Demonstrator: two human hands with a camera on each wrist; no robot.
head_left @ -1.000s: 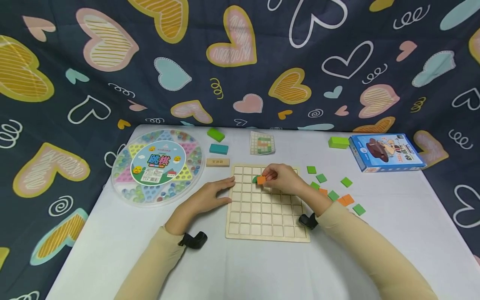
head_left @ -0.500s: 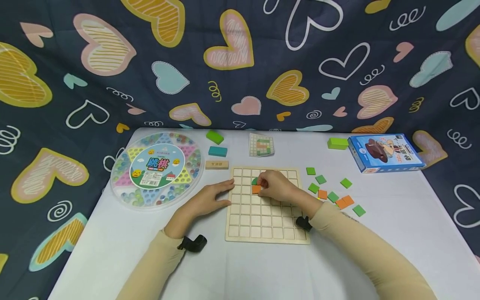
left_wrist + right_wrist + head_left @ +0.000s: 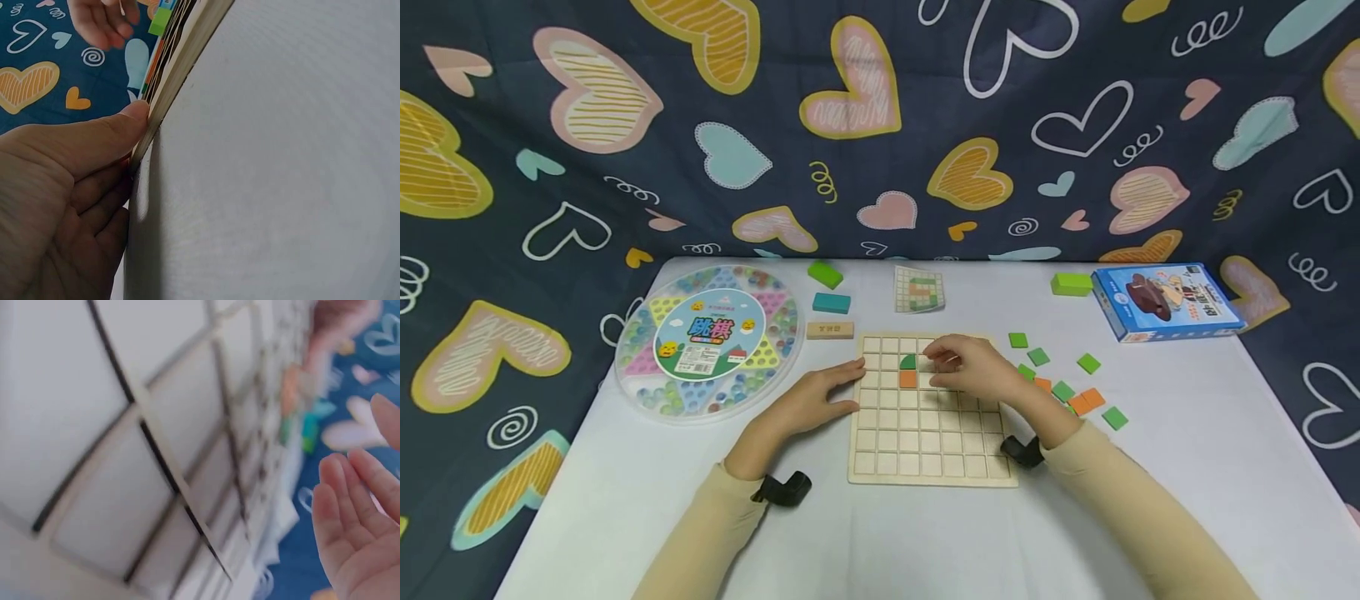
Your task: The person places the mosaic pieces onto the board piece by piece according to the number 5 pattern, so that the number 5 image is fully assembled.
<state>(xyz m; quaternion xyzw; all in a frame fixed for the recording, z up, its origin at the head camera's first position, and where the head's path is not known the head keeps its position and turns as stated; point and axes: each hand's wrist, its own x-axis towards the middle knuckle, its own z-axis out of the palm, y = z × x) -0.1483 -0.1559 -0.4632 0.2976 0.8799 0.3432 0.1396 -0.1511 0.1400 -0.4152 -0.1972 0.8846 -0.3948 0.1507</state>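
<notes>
A wooden grid board (image 3: 910,464) lies flat on the white table. In its upper part sit a green quarter-round tile (image 3: 908,362) and, directly below it, an orange square tile (image 3: 907,379). My left hand (image 3: 820,396) touches the board's left edge with thumb and fingertips; the left wrist view shows the thumb (image 3: 134,119) against the edge. Just right of the two tiles hovers my right hand (image 3: 968,367), fingers loosely bent and holding nothing. Its parted fingers (image 3: 359,512) also appear in the right wrist view.
Loose green tiles (image 3: 1088,363) and orange tiles (image 3: 1086,401) lie right of the board. A pattern card (image 3: 918,289) is behind it. Left are a round marble game (image 3: 711,342), a wooden block (image 3: 830,331), a teal block (image 3: 832,302). A blue box (image 3: 1167,302) lies back right.
My right hand has set the orange tile into the cell below the green one, let go and drawn back to the right. The left hand has stayed at the board's edge.
</notes>
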